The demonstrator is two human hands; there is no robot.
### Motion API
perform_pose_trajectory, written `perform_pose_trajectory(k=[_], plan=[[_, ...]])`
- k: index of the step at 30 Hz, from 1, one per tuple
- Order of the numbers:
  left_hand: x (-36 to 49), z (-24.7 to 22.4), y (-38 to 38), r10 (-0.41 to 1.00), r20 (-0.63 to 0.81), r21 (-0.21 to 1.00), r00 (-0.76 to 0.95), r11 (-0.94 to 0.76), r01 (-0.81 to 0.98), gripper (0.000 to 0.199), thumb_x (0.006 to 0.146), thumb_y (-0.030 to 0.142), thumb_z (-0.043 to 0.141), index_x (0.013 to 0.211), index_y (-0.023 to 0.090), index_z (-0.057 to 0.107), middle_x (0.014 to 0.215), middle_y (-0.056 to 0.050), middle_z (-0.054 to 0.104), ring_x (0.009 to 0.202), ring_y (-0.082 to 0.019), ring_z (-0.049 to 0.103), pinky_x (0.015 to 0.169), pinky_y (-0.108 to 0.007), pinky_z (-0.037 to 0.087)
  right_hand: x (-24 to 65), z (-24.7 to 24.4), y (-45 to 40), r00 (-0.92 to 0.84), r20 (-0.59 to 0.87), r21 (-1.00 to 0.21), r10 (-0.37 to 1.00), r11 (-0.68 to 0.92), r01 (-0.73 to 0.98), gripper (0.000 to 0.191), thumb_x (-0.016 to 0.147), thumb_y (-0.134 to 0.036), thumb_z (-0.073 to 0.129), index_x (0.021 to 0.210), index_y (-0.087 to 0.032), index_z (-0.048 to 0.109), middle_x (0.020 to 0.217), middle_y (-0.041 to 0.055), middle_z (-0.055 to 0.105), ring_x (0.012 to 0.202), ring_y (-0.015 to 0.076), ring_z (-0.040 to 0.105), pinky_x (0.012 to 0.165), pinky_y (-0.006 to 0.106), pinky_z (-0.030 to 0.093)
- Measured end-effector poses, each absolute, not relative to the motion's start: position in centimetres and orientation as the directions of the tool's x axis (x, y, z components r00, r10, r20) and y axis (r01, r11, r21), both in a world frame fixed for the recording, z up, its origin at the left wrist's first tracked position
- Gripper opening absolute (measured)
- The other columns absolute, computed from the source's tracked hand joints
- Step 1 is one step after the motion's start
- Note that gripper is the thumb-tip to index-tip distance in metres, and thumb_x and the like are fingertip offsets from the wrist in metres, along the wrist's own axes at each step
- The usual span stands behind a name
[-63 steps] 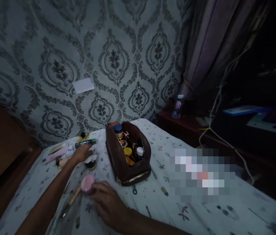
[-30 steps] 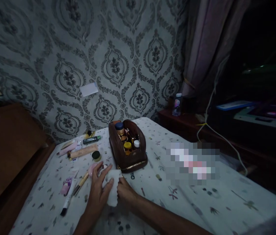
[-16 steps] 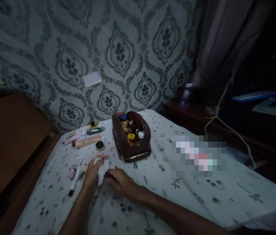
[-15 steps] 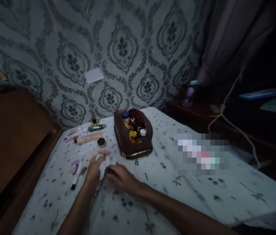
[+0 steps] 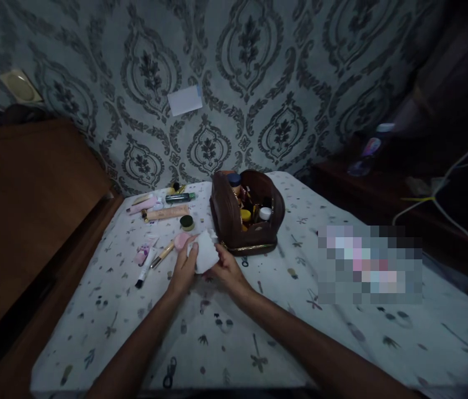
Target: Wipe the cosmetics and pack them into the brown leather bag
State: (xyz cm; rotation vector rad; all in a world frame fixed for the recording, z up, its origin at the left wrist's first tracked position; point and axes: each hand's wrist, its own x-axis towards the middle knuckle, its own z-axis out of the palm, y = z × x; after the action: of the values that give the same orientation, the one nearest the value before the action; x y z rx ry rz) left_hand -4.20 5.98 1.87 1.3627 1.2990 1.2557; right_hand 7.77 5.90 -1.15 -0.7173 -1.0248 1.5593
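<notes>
A folded white tissue (image 5: 206, 252) is held up between both hands in front of the brown cosmetic bag. My left hand (image 5: 184, 267) grips its left edge, thumb on top. At its lower right edge, the fingers of my right hand (image 5: 230, 272) are closed on it. Just beyond my left fingers lies a pink round item (image 5: 181, 241), with a makeup brush (image 5: 162, 255) beside it. The brown bag (image 5: 248, 238) stands open and holds several jars and bottles, among them a yellow-capped one (image 5: 245, 216) and a white-capped one (image 5: 265, 213).
Left of the bag lie a dark-lidded jar (image 5: 186, 223), a beige tube (image 5: 168, 213), a green tube (image 5: 180, 198) and a white tube with a black cap (image 5: 145, 267). A patterned cloth (image 5: 275, 332) covers the table. A bottle (image 5: 370, 149) stands back right; a pixelated patch hides items at right.
The tissue, crumpled and spread before, now shows as a flatter folded piece. My hands are higher around it. The view has shifted, so the table's contents appear farther right.
</notes>
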Motion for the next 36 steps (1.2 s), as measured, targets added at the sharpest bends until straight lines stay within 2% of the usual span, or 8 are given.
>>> perform_pose_trajectory(k=[3,8,13,17,22,26,31,36], plan=[[-4.3,1.9,5.8,0.979,0.192,0.96,0.07,-0.203,0.194,0.056,0.088,0.056,0.049,0.127,0.016,0.056,0.13,-0.009,0.062,0.121,-0.023,0.055,0.103,-0.031,0.042,8.0,-1.2,6.2,-0.124,0.115,-0.918,0.986,0.058,-0.392,0.036,0.063,-0.023,0.068,0.098,-0.02,0.059,0.083,-0.0018,0.065,0.058,0.0094,0.052,0.048,0.018,0.043],[-4.7,1.9,5.4,0.964,0.245,0.938,0.104,-0.263,0.226,0.056,0.09,0.053,0.05,0.131,0.015,0.053,0.134,-0.011,0.058,0.128,-0.024,0.049,0.109,-0.033,0.036,8.3,-1.0,6.3,-0.092,0.176,-0.934,0.98,0.137,-0.329,0.046,0.06,-0.018,0.065,0.106,-0.021,0.06,0.095,0.0004,0.068,0.077,0.0149,0.06,0.068,0.024,0.049],[-4.9,1.6,5.5,0.961,0.226,0.943,0.158,-0.256,0.212,0.042,0.091,0.049,0.051,0.115,0.016,0.059,0.105,-0.008,0.066,0.098,-0.023,0.061,0.086,-0.032,0.048,8.3,-0.9,6.3,-0.156,0.24,-0.947,0.958,0.195,-0.256,0.042,0.062,-0.017,0.064,0.104,-0.021,0.06,0.097,0.002,0.069,0.082,0.0185,0.062,0.076,0.031,0.051],[-4.9,1.4,5.5,0.958,0.26,0.919,0.119,-0.284,0.274,0.031,0.092,0.049,0.049,0.089,0.018,0.056,0.079,-0.001,0.057,0.076,-0.017,0.056,0.07,-0.027,0.046,8.3,-1.0,6.0,-0.146,0.276,-0.948,0.95,0.243,-0.207,0.041,0.057,-0.011,0.061,0.097,-0.02,0.061,0.095,0.0021,0.07,0.082,0.0197,0.061,0.076,0.031,0.051],[-5.1,1.5,5.4,0.958,0.283,0.891,0.038,-0.277,0.361,0.036,0.092,0.051,0.044,0.075,0.02,0.049,0.069,0.002,0.049,0.066,-0.016,0.05,0.063,-0.026,0.042,7.8,-1.2,5.4,-0.22,0.227,-0.947,0.949,0.162,-0.278,0.041,0.061,-0.012,0.065,0.101,-0.02,0.059,0.097,0.002,0.069,0.088,0.0207,0.062,0.081,0.033,0.051],[-5.5,1.2,5.7,0.971,0.236,0.907,-0.027,-0.211,0.365,0.038,0.091,0.053,0.044,0.078,0.019,0.057,0.073,-0.001,0.059,0.075,-0.02,0.057,0.072,-0.03,0.045,7.5,-1.0,5.1,-0.277,0.248,-0.921,0.928,0.137,-0.366,0.044,0.063,-0.018,0.073,0.104,-0.022,0.057,0.099,0.0019,0.067,0.09,0.0197,0.063,0.086,0.033,0.049],[-5.7,0.7,6.1,0.97,0.245,0.893,-0.001,-0.225,0.39,0.038,0.089,0.049,0.046,0.093,0.017,0.066,0.09,-0.006,0.069,0.091,-0.026,0.063,0.085,-0.035,0.047,8.0,-0.5,5.3,-0.223,0.236,-0.926,0.946,0.149,-0.347,0.036,0.063,-0.022,0.076,0.09,-0.022,0.052,0.089,-0.0012,0.062,0.081,0.0151,0.061,0.073,0.025,0.048],[-5.8,1.1,6.2,0.964,0.258,0.898,0.06,-0.262,0.352,0.04,0.09,0.046,0.044,0.107,0.018,0.068,0.109,-0.008,0.069,0.111,-0.028,0.059,0.096,-0.038,0.045,8.8,0.3,5.9,-0.107,0.232,-0.934,0.967,0.19,-0.302,0.045,0.066,-0.025,0.075,0.105,-0.022,0.054,0.084,-0.0022,0.061,0.078,0.0147,0.059,0.071,0.025,0.047]])
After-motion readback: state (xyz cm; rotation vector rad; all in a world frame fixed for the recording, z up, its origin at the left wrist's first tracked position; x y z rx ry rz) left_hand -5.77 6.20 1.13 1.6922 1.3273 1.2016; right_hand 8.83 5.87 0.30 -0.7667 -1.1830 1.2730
